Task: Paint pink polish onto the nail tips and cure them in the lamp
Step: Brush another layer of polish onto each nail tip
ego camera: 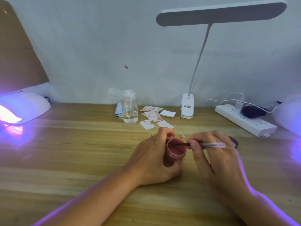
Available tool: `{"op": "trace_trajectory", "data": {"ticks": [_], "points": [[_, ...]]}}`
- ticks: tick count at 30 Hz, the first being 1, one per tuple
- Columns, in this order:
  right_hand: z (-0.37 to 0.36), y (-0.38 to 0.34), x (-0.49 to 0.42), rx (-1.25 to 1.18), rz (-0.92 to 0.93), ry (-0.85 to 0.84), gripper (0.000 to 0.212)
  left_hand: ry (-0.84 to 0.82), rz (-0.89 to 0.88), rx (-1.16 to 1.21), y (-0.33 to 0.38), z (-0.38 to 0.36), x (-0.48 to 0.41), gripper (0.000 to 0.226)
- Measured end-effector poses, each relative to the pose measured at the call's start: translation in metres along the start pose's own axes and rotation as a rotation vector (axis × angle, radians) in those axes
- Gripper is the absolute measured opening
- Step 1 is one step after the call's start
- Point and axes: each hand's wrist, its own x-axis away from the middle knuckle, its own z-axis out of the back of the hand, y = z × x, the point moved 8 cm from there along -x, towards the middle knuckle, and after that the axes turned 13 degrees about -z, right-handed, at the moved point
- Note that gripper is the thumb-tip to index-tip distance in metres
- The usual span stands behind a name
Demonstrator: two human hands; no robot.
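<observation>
1. I've got the left hand (151, 159) wrapped round the open jar (175, 151) of pink polish, mid-table (81, 152), close in.
2. Right hand (216, 154) pinches the brush (210, 145), with its dark tip down inside the jar.
3. Nail tips (181, 136) stand on small pegs just behind the fingers; I can't tell if they're painted.
4. Curing lamp (24, 110) glows violet at far left, well apart from the jar.
5. Bottle (130, 110), stained papers (151, 115) and power strip (244, 119) sit along the wall.
</observation>
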Motion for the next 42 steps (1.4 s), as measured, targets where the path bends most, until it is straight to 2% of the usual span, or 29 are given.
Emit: {"op": "trace_trajectory", "data": {"ticks": [9,15,27,31,36,42], "points": [[0.008,-0.001,0.0,-0.063,0.003,0.059,0.028,-0.023,-0.009,0.007,0.001,-0.002,0.001,0.061],[-0.005,0.003,0.002,-0.019,-0.042,-0.034,0.032,-0.022,-0.016,-0.01,0.001,-0.001,0.0,0.06],[-0.006,0.006,0.0,0.0,-0.078,-0.054,0.034,-0.011,-0.033,-0.014,0.005,0.001,0.001,0.059],[-0.003,0.002,0.0,0.0,-0.028,-0.02,0.034,-0.015,-0.027,-0.019,0.003,0.0,0.001,0.06],[0.006,0.002,-0.002,-0.113,-0.061,0.028,0.031,0.005,-0.027,-0.026,0.0,0.001,0.001,0.058],[0.011,0.015,-0.002,-0.324,-0.236,0.055,0.024,0.04,-0.023,0.004,-0.001,0.005,0.0,0.052]]}}
